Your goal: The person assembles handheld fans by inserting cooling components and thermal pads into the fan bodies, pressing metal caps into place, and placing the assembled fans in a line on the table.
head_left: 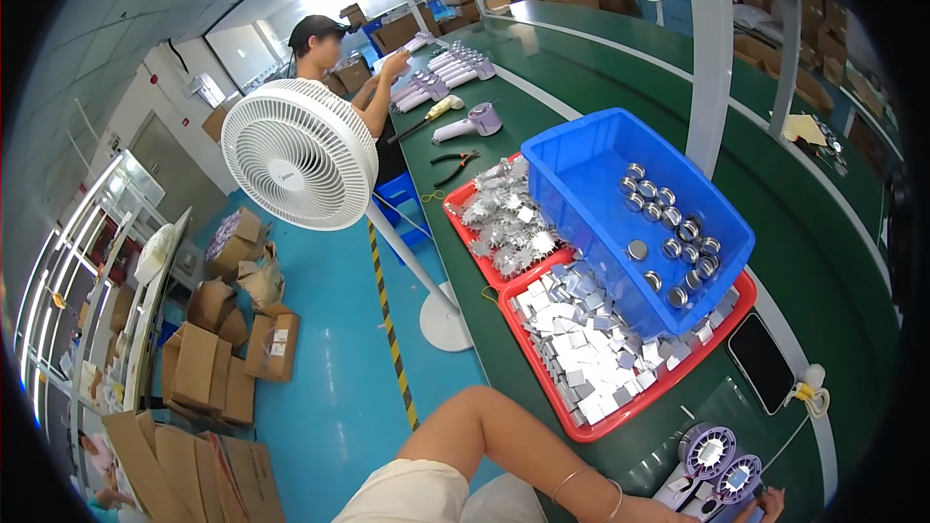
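Two purple handheld appliance housings (708, 451) with round, open heads lie side by side at the lower right. A silvery square piece sits in the middle of each head. My left forearm, with a bracelet at the wrist, reaches across to them; my left hand (663, 511) is beside their handles, its fingers hidden at the lower edge. Curled fingers of my right hand (771, 504) grip the nearer housing (740, 477) at its right side. Beyond them, a red tray (584, 434) holds many silvery square pieces, and a blue bin (581, 150) resting over it contains several round metal cups (670, 217).
A second red tray (481, 264) holds spiky metal parts. A phone (761, 363) and a white cord (812, 393) lie at right. Pliers (453, 167) and more purple housings (457, 71) are farther along the green bench. A standing fan (300, 155) and a co-worker (320, 53) are at left.
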Demonstrator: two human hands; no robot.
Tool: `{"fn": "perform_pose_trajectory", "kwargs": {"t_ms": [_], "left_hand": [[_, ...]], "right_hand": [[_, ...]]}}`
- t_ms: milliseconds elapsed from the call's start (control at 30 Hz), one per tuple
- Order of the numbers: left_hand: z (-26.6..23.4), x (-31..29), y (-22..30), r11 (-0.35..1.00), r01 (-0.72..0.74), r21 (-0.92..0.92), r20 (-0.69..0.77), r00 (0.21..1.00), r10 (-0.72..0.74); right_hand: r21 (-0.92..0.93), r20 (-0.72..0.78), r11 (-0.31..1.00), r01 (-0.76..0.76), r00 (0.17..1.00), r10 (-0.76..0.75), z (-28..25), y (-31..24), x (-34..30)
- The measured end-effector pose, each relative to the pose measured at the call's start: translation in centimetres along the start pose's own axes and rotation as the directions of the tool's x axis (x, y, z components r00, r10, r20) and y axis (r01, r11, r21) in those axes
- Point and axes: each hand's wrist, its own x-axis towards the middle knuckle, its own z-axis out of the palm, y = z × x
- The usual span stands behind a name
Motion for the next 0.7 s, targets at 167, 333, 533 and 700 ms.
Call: {"fn": "perform_pose_trajectory", "kwargs": {"t_ms": [167,333,533,700], "left_hand": [[0.0,0.2,-0.1,0.999,-0.006,-0.044,-0.016,1.0,0.005],[0.0,0.3,-0.1,0.999,-0.006,-0.046,-0.027,1.0,0.005],[-0.6,0.2,-0.1,0.998,0.003,-0.064,-0.022,1.0,-0.004],[-0.9,0.1,-0.1,0.997,0.008,-0.075,-0.013,1.0,-0.009]], "right_hand": [[0.056,-0.023,0.997,-0.05,0.998,0.051,0.4,1.2,-0.8],[0.095,-0.025,0.99,-0.102,0.994,0.104,0.4,1.4,-0.7],[0.096,0.01,0.992,-0.083,0.997,0.082,0.6,1.7,-0.7],[0.085,0.018,0.989,-0.122,0.993,0.121,0.6,1.2,-0.8]]}}
